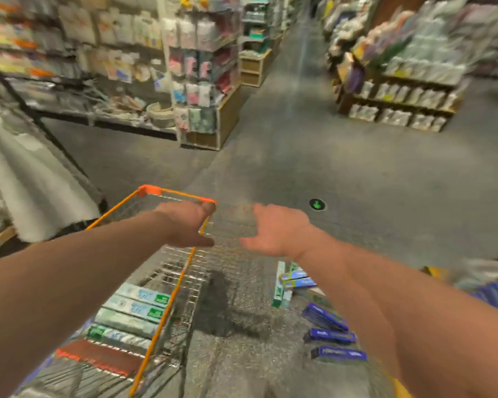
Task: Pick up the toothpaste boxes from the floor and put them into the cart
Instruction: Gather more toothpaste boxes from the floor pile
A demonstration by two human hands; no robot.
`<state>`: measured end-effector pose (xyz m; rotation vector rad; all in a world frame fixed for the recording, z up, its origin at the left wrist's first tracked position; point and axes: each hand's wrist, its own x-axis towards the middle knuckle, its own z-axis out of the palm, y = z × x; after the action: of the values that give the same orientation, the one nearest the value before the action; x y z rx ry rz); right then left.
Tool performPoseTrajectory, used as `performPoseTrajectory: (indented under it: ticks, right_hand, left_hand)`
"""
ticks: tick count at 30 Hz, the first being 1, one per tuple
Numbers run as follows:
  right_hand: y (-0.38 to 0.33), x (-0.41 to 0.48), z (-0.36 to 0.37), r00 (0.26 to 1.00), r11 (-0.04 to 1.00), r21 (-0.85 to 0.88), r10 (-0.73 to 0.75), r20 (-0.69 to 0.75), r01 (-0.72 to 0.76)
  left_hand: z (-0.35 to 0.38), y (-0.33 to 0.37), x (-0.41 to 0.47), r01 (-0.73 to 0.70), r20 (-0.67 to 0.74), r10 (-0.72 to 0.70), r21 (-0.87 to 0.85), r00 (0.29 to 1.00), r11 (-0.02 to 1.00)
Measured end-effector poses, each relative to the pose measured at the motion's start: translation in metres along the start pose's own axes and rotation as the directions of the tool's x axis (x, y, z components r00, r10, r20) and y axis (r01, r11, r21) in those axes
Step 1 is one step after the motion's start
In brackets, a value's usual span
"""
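Blue toothpaste boxes (329,336) — lettering blurred

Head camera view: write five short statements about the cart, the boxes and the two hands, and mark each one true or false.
1. The wire shopping cart with an orange rim holds pale blue-and-white toothpaste boxes. True.
2. The dark blue boxes lie inside the cart. False: they lie on the grey floor, to the right of the cart.
3. The right hand holds a box. False: it is open and holds nothing.
4. The left hand reaches out over the cart's far right corner. True.
5. A round green floor marker lies on the floor beyond the right hand. True.
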<state>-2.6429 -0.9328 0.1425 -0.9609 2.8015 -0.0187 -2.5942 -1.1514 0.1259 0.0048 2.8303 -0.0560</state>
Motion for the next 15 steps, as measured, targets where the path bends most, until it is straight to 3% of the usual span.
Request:
performPoseTrajectory:
  ticks: [6, 15]
  right_hand:
    - [0.116, -0.050, -0.001, 0.981, 0.981, -0.009, 0.192, -0.011, -0.192]
    - [0.296, -0.078, 0.041, 0.949, 0.951, 0.026, 0.307, 0.066, -0.309]
  left_hand:
    - [-0.014, 0.115, 0.065, -0.193, -0.020, 0.193, 0.038, 0.981, 0.981]
    - [0.002, 0.285, 0.185, -0.357, 0.014, 0.357, 0.011, 0.934, 0.934]
